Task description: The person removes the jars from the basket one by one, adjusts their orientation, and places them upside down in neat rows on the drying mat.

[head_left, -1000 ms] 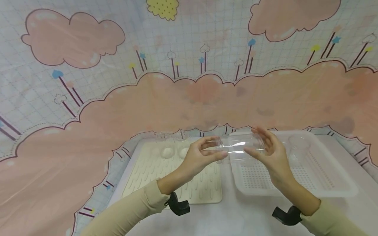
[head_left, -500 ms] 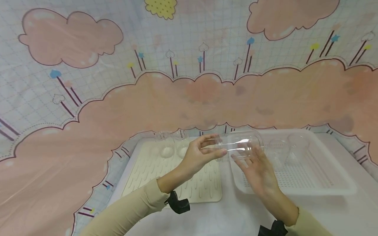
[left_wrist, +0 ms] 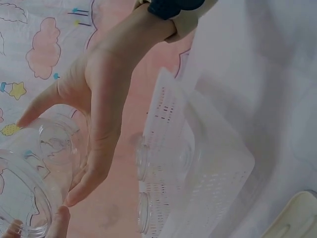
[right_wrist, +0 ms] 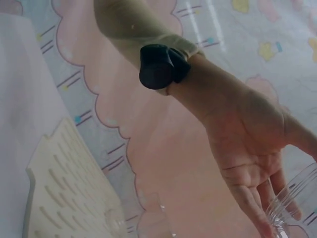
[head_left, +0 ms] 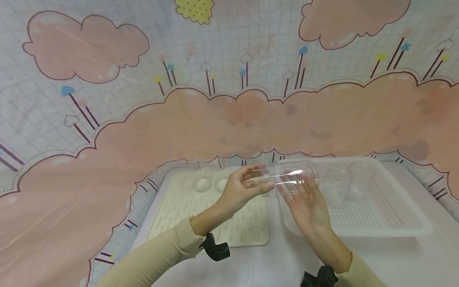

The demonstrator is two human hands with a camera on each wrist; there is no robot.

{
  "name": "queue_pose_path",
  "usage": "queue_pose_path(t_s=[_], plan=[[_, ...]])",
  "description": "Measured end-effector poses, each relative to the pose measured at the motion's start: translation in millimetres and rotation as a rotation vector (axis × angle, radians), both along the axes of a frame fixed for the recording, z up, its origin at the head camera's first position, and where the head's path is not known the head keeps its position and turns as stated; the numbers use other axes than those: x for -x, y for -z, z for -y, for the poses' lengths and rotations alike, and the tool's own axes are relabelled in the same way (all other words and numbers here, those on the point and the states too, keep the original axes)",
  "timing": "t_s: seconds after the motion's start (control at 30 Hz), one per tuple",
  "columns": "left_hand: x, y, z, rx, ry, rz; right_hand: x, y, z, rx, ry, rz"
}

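A clear, empty jar [head_left: 295, 175] lies sideways in the air, above the gap between the cream mat and the white basket. My left hand [head_left: 242, 185] grips its ridged mouth end with thumb and fingers; the right wrist view shows that mouth [right_wrist: 297, 196] in the fingers. Under the jar's base end, my right hand [head_left: 310, 209] is turned palm up, its fingers mostly straight and visible through the clear wall. In the left wrist view, the right hand [left_wrist: 101, 109] spreads thumb and fingers around the jar [left_wrist: 49, 173].
A cream ridged drying mat [head_left: 211, 227] lies on the white table at left, with two clear jars [head_left: 202, 183] at its back. The white perforated basket [head_left: 412, 229] at right holds two more clear jars [head_left: 337, 183]. A patterned cloth [head_left: 229, 127] hangs behind.
My right hand has let go of the jar's base end, moved left and down, and turned palm up beneath it. The left hand keeps its hold, almost unmoved.
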State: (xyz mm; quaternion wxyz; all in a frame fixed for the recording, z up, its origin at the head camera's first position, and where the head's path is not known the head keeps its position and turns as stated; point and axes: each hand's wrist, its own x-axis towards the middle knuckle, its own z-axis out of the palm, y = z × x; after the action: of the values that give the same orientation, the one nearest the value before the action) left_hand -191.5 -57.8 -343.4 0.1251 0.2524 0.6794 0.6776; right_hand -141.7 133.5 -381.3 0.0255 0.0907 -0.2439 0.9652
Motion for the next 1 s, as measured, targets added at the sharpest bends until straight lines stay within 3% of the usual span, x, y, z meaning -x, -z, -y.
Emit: queue_pose_path(t_s=[0.33, 0.5, 0.73, 1.0], plan=[[1.7, 1.3, 3.9, -0.001, 0.006, 0.002, 2.4, -5.3, 2, 0.04, -0.005, 0.069], [1.9, 1.0, 5.8, -0.024, 0.024, 0.003, 4.8, -6.1, 1, 0.009, -0.001, 0.093], [1.5, 2.8, 14.5, 0.029, -0.011, -0.055, 9.4, -6.2, -2, 0.0, -0.007, 0.091], [8.3, 7.3, 34.0, 0.076, -0.054, -0.121, 20.1, -9.5, -9, -0.065, -0.006, 0.095]])
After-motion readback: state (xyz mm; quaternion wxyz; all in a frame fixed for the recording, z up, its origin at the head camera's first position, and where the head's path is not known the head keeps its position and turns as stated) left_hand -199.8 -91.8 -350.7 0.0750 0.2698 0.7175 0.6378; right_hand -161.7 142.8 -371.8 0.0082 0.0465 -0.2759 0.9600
